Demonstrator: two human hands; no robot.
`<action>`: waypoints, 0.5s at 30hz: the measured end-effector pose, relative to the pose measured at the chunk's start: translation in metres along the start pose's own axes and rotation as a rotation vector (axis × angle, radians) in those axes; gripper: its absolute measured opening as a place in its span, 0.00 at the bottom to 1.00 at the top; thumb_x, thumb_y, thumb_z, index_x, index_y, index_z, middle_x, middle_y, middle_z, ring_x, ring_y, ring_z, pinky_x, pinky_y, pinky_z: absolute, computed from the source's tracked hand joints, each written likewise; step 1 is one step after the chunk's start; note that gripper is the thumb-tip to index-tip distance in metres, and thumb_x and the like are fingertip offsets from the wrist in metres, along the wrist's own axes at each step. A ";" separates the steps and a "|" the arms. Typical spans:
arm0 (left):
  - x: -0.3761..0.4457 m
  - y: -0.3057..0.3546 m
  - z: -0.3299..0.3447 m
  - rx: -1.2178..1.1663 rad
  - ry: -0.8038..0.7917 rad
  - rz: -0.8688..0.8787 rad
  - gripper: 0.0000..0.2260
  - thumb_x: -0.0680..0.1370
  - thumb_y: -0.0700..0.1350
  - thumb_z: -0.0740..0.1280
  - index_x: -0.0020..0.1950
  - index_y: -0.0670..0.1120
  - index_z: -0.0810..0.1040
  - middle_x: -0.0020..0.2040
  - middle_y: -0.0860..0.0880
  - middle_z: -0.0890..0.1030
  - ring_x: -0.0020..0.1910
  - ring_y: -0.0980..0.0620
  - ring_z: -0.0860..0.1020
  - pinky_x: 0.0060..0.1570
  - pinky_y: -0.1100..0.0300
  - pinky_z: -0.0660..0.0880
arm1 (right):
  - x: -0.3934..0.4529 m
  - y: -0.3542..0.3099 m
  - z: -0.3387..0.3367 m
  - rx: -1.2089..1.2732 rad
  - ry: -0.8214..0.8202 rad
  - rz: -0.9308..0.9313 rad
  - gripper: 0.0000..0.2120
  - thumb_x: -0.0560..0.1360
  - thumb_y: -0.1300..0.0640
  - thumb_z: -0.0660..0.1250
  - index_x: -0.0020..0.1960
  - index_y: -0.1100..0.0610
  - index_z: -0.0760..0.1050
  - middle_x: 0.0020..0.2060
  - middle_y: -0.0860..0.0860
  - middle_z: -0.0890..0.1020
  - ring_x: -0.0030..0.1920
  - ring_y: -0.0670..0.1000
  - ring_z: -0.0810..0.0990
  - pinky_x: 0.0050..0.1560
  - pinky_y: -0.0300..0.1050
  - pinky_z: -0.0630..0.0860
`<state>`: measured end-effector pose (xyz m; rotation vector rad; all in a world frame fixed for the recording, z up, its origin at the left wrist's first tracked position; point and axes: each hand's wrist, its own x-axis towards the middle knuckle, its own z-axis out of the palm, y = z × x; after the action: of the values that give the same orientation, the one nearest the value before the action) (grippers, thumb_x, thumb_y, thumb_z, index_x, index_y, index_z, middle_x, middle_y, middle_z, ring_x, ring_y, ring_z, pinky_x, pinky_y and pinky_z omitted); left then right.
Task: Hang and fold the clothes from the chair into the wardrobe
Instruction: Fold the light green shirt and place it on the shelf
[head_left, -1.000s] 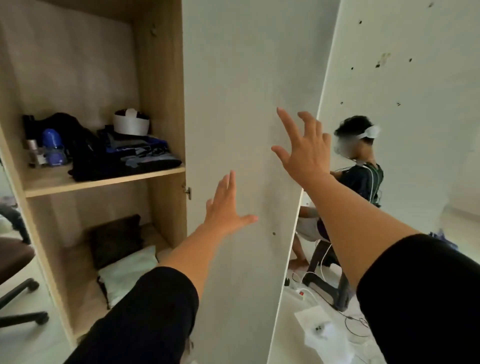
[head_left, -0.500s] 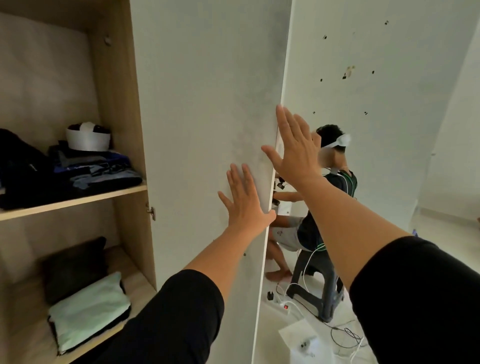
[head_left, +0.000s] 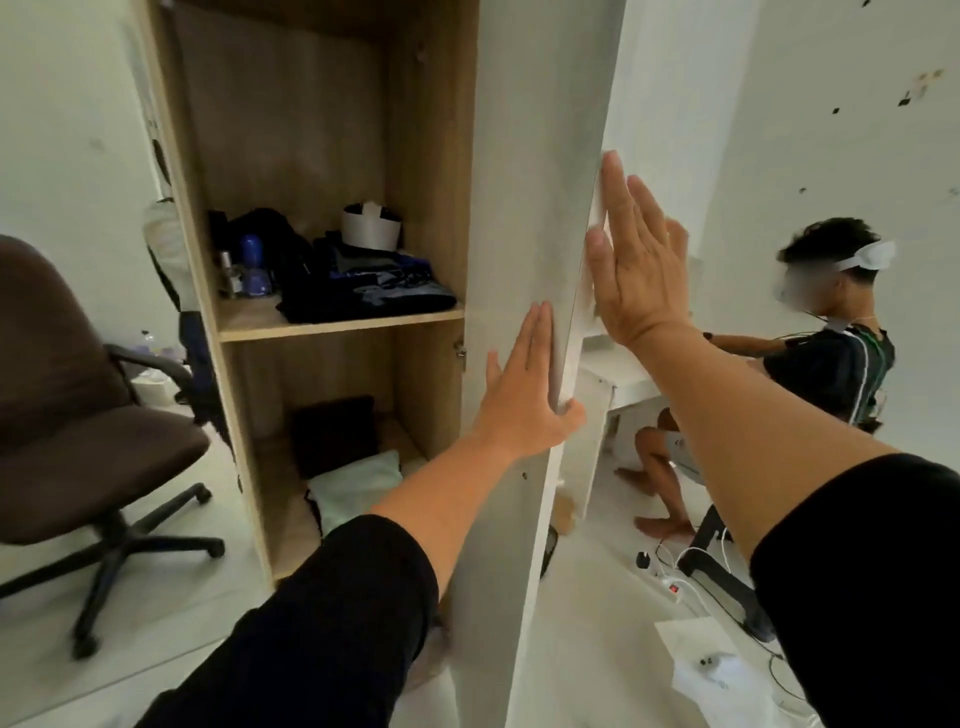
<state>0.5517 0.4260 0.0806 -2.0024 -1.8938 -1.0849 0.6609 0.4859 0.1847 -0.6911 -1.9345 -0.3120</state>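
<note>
We have both hands flat on the white wardrobe door (head_left: 524, 156): left hand (head_left: 524, 395) on its near face with the thumb hooked round the edge, right hand (head_left: 636, 260) spread against the far side. Folded dark clothes (head_left: 363, 291) lie on the wardrobe shelf (head_left: 337, 325); the brown office chair (head_left: 67, 405) stands left.

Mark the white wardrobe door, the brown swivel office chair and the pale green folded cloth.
White wardrobe door (head_left: 524, 156), head view, on its upper panel.
Brown swivel office chair (head_left: 104, 457), head view, on the seat cushion.
Pale green folded cloth (head_left: 358, 483), head view, on its top face.
</note>
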 end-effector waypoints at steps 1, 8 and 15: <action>-0.010 -0.012 -0.014 0.003 0.002 0.004 0.45 0.73 0.55 0.65 0.77 0.49 0.35 0.78 0.52 0.42 0.77 0.52 0.45 0.73 0.42 0.42 | 0.002 -0.016 0.007 0.044 0.001 -0.026 0.26 0.80 0.45 0.42 0.77 0.48 0.46 0.76 0.46 0.55 0.76 0.50 0.53 0.71 0.58 0.58; -0.068 -0.103 -0.090 0.114 0.100 -0.079 0.35 0.77 0.49 0.61 0.78 0.50 0.43 0.77 0.53 0.57 0.75 0.54 0.58 0.74 0.43 0.41 | 0.033 -0.121 0.061 0.197 -0.101 -0.204 0.28 0.79 0.39 0.45 0.77 0.45 0.47 0.77 0.49 0.52 0.77 0.52 0.51 0.73 0.63 0.53; -0.089 -0.190 -0.129 0.414 0.309 -0.246 0.29 0.81 0.46 0.57 0.77 0.52 0.43 0.74 0.50 0.64 0.70 0.50 0.68 0.74 0.43 0.51 | 0.064 -0.191 0.147 0.297 -0.168 -0.218 0.26 0.81 0.48 0.48 0.77 0.49 0.47 0.77 0.48 0.50 0.77 0.51 0.52 0.71 0.62 0.58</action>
<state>0.3348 0.3127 0.0543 -1.3293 -2.0246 -0.8957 0.4186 0.4274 0.1903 -0.3199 -2.1640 -0.0972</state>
